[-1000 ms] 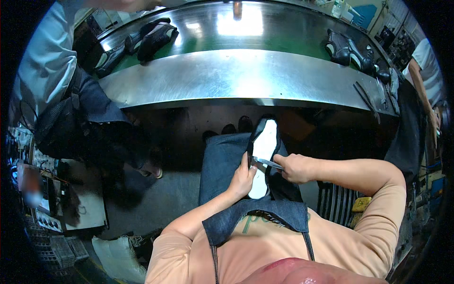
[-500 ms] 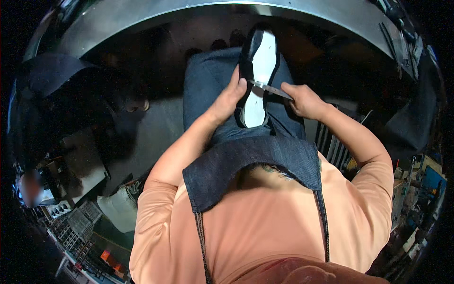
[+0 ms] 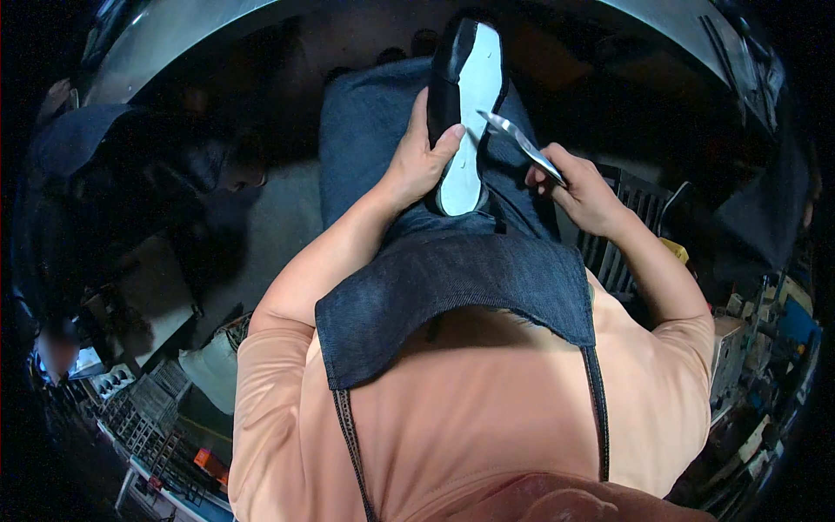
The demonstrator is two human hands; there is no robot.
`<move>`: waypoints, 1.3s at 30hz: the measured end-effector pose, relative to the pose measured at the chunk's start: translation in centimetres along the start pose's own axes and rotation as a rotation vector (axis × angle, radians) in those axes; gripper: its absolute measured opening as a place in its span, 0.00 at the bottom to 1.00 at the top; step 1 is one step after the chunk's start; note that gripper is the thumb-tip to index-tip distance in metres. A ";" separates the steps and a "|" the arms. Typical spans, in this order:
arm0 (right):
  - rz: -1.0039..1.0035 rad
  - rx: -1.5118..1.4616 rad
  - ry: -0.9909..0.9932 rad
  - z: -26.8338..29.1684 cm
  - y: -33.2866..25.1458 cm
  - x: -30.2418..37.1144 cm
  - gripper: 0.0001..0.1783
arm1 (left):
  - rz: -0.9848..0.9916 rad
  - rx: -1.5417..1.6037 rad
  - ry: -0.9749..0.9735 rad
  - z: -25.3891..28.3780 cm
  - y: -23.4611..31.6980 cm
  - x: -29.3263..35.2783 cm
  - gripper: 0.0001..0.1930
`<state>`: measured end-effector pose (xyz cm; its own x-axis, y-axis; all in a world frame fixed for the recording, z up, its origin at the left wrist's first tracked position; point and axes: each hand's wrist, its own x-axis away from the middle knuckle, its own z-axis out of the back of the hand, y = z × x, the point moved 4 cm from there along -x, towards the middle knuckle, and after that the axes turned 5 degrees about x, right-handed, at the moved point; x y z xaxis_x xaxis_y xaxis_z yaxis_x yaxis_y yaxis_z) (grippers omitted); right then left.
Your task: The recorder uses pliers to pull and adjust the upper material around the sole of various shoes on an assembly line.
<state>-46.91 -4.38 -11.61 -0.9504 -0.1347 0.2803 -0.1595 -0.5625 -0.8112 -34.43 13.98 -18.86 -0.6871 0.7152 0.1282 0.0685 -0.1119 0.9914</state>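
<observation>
A black shoe [image 3: 445, 76] rests over my lap with its toe pointing away and its white sole [image 3: 478, 83] facing up. A few small marks, perhaps nails, dot that sole. My left hand [image 3: 419, 163] grips the shoe's left side, the thumb lying on the sole near its narrow middle and the other fingers mostly hidden behind. In my right hand [image 3: 581, 187], closed around the handles, is a shiny metal tool that looks like pliers [image 3: 524, 146]. Their tip points left and overlaps the sole's right edge in view; contact is unclear.
A denim apron [image 3: 452, 270] covers my front and lap. Beyond my knees curves a grey metal edge [image 3: 191, 43]. Another person in dark clothes [image 3: 96, 165] is at the left. Dark slats [image 3: 622, 217] stand near my right forearm, with cluttered boxes [image 3: 735, 335] farther right.
The pliers have come off the middle of the sole, toward the right, and now tilt more. My left hand and the shoe have shifted slightly away and to the left.
</observation>
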 end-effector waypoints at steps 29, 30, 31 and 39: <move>-0.191 -0.097 -0.019 -0.5 -4.3 -1.5 0.13 | 0.192 0.530 0.039 1.5 0.9 -1.1 0.41; -0.298 -0.022 -0.049 0.2 -4.6 -2.0 0.13 | 0.135 0.405 0.068 1.5 1.0 -1.4 0.43; -0.293 0.050 -0.035 0.7 -4.4 -2.6 0.14 | 0.132 0.406 0.061 1.5 1.0 -1.7 0.43; -0.307 0.274 -0.132 2.8 -5.2 -5.5 0.13 | 0.149 0.315 0.057 1.1 1.6 -1.9 0.40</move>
<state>-40.09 -2.98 -7.50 -0.8251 -0.0205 0.5647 -0.3355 -0.7863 -0.5188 -32.25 13.16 -17.52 -0.6914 0.6665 0.2787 0.3843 0.0125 0.9231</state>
